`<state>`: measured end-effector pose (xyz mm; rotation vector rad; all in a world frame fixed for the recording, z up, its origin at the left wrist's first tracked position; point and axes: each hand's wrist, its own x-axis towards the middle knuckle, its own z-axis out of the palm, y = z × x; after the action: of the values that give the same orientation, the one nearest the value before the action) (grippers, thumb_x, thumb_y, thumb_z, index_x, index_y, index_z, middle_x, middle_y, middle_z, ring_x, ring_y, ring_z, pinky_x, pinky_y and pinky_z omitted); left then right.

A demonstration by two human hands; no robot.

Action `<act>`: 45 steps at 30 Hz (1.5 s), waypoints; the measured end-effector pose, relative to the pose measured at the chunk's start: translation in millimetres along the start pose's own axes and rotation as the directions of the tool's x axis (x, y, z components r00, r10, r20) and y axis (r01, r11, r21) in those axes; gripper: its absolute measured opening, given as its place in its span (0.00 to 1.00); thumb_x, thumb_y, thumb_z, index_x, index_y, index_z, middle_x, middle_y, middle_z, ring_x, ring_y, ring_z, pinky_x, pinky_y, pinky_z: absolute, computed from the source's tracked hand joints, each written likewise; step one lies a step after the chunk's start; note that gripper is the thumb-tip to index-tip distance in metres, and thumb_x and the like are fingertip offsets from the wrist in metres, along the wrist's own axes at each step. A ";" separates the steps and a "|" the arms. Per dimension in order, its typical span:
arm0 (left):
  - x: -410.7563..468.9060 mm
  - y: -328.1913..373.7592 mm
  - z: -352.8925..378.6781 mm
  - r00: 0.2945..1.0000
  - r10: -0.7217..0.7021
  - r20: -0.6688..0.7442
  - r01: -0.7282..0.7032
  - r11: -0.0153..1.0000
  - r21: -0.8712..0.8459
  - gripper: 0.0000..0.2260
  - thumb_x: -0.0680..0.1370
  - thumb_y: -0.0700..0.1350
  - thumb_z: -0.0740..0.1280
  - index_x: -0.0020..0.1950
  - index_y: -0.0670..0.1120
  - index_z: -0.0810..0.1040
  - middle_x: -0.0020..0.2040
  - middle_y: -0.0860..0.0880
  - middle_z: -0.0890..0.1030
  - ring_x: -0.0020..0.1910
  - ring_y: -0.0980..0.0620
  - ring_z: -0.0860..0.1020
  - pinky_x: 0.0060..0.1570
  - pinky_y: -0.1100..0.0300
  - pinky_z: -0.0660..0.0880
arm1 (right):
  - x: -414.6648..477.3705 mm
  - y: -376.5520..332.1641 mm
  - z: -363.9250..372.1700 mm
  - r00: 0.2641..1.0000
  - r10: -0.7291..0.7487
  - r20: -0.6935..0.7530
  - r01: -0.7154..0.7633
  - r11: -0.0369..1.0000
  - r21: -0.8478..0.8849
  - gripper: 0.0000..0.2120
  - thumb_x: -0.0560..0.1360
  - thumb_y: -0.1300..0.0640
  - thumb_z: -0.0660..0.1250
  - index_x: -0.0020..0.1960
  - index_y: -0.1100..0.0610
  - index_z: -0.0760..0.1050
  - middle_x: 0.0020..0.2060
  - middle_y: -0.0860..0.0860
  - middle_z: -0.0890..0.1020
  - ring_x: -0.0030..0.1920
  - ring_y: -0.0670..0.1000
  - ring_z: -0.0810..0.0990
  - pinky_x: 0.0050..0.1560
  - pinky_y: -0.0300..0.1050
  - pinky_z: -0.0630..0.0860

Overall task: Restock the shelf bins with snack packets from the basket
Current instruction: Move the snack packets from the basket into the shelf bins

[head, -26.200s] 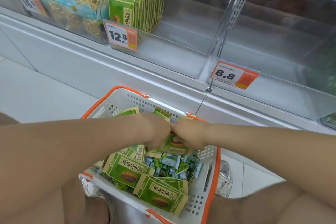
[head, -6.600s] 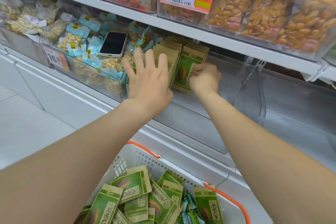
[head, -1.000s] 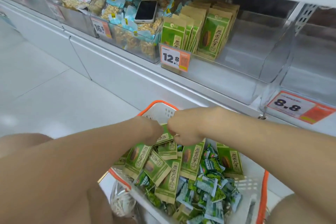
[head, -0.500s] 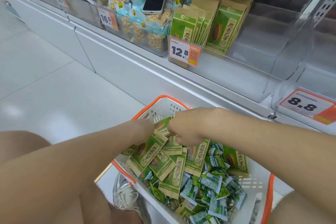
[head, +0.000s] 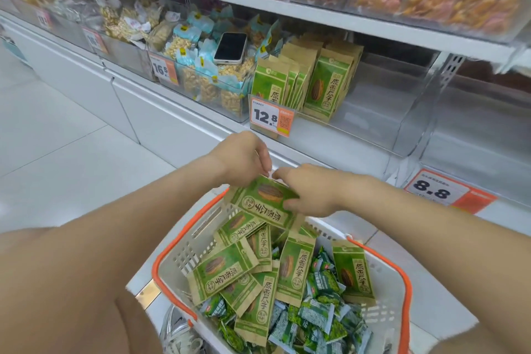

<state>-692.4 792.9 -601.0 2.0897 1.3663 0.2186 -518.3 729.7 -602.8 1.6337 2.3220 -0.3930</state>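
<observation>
Since the earlier frame both hands have been lifted out of the basket (head: 184,247), and a green packet (head: 265,200) has been brought up with them. The packet's upper edge is gripped by the curled left hand (head: 242,158) and its right end is pinched by the right hand (head: 316,192), with the remaining heap left below both. The carry to the shelf is judged under way; next, the packet must be turned upright and set beside the standing row (head: 327,86) in the bin (head: 373,123) above the right hand.
</observation>
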 end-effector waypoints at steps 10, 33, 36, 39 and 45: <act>-9.8 36.8 14.3 0.965 0.128 0.227 -0.075 0.971 -0.228 0.22 0.74 0.34 0.75 0.64 0.48 0.77 0.54 0.46 0.84 0.47 0.48 0.85 0.50 0.51 0.84 | -40.5 33.4 -45.7 0.760 0.373 -0.533 -0.021 0.833 0.553 0.21 0.60 0.40 0.85 0.47 0.46 0.83 0.41 0.39 0.80 0.52 0.48 0.79 0.49 0.46 0.75; 31.6 94.3 1.5 0.997 0.069 -0.021 -0.069 0.808 -0.586 0.24 0.80 0.39 0.74 0.70 0.47 0.65 0.59 0.47 0.83 0.55 0.50 0.83 0.45 0.58 0.80 | -3.1 74.1 -40.8 0.574 0.726 -0.380 0.206 0.321 0.924 0.32 0.70 0.30 0.65 0.45 0.61 0.82 0.39 0.57 0.87 0.43 0.61 0.87 0.46 0.64 0.85; 44.1 93.3 -12.1 0.982 0.103 -0.157 -0.159 0.902 -0.401 0.18 0.82 0.45 0.70 0.68 0.46 0.69 0.59 0.46 0.81 0.57 0.47 0.81 0.56 0.48 0.80 | 5.4 77.2 -50.5 0.599 0.730 -0.329 0.193 0.267 0.944 0.19 0.79 0.43 0.68 0.49 0.60 0.83 0.42 0.57 0.87 0.38 0.57 0.87 0.37 0.52 0.85; 55.3 84.0 -20.4 0.916 0.169 -0.364 -0.176 0.984 0.014 0.16 0.82 0.51 0.65 0.67 0.48 0.72 0.62 0.44 0.73 0.62 0.42 0.73 0.61 0.46 0.72 | 19.2 94.9 -57.2 0.490 0.834 -0.254 0.198 0.178 0.964 0.20 0.80 0.43 0.68 0.45 0.62 0.81 0.40 0.58 0.86 0.36 0.59 0.86 0.33 0.46 0.80; 69.4 67.7 -25.0 0.709 0.372 -0.599 -0.093 0.891 0.444 0.16 0.72 0.39 0.70 0.58 0.49 0.73 0.63 0.44 0.66 0.59 0.39 0.66 0.58 0.44 0.67 | 46.7 118.3 -65.3 0.344 0.858 -0.382 0.043 0.392 0.919 0.15 0.79 0.42 0.67 0.47 0.55 0.73 0.49 0.57 0.82 0.53 0.61 0.81 0.53 0.59 0.80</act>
<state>-620.6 845.4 -555.3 2.6731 1.6241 0.9821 -426.2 833.1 -567.3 3.7271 1.8683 -0.7230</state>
